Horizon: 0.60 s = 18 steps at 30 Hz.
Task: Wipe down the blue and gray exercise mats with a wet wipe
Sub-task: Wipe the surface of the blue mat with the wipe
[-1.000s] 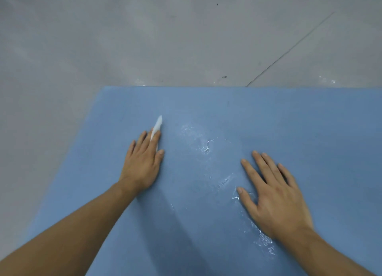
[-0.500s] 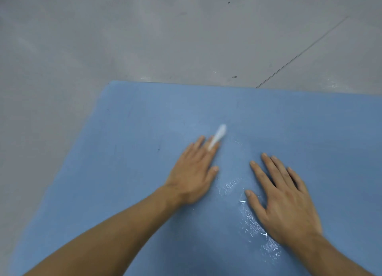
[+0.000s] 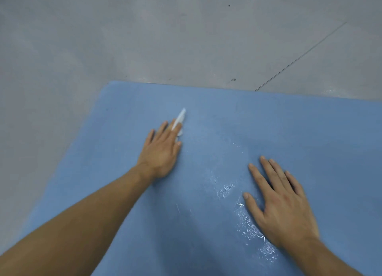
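Nearest, the right hand [image 3: 283,209] lies flat and open on the blue mat [image 3: 310,131], bracing beside wet streaks [image 3: 248,226]; it should hold the mat steady. Further out, the left hand [image 3: 163,149], fingers straight, presses the wet wipe [image 3: 180,118] onto the mat near its far left corner. Even pressure and overlapping passes should cover the dry stretch up to the far edge, without running onto the grey floor [image 3: 144,38]. No gray mat shows.

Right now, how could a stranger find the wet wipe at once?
Find the blue mat on the gray floor. The left hand lies flat near its far left corner; the wet wipe is the white strip poking out beyond its fingers.
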Each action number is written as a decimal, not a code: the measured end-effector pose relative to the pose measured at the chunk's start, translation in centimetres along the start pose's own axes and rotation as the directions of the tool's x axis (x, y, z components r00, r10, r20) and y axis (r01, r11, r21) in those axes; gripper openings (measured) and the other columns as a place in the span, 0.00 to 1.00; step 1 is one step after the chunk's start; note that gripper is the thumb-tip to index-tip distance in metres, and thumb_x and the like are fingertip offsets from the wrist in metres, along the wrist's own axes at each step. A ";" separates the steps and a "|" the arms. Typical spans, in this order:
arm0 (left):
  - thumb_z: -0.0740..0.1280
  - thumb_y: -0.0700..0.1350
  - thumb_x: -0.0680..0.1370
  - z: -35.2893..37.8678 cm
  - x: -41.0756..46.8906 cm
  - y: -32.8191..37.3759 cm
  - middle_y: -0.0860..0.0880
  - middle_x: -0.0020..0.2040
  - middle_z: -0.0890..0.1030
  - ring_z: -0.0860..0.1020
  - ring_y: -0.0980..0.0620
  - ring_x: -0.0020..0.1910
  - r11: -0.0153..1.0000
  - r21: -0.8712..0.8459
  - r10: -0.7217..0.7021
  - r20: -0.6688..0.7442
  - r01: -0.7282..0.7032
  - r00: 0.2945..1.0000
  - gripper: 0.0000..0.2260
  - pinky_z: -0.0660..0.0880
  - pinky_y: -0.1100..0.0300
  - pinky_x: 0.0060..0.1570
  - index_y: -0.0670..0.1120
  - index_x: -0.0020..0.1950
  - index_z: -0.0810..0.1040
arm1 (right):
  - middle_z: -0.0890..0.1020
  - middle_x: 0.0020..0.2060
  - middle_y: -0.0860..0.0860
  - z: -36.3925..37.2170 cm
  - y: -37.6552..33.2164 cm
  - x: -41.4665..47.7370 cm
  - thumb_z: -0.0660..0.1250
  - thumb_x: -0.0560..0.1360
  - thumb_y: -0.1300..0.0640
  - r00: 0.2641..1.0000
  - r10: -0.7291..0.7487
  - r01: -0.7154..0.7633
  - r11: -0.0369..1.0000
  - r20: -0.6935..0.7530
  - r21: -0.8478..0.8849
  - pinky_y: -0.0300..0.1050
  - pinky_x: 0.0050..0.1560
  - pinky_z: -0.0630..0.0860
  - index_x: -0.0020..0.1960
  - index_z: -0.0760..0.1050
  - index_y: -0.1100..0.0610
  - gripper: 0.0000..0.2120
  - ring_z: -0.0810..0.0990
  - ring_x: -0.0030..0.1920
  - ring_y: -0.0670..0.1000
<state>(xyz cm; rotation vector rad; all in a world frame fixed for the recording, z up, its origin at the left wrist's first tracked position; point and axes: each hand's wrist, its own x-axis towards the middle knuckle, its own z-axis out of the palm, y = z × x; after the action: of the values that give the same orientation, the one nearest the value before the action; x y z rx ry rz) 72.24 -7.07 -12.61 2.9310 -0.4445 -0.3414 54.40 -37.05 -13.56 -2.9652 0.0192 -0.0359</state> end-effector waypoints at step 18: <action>0.52 0.51 0.86 -0.3 4.2 6.7 0.54 0.85 0.43 0.44 0.47 0.84 0.988 -0.092 0.116 -0.056 -0.121 0.992 0.30 0.44 0.49 0.81 0.51 0.85 0.40 | 0.60 0.83 0.49 0.0 -0.1 0.3 0.57 0.78 0.38 0.999 -0.006 0.008 1.000 -0.050 0.029 0.56 0.79 0.58 0.81 0.64 0.49 0.34 0.58 0.82 0.50</action>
<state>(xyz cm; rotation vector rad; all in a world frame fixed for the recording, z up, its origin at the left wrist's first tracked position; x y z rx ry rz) 74.40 -14.67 -11.91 2.7983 -0.5759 -0.2653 54.66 -36.95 -13.53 -2.9350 0.0149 -0.1101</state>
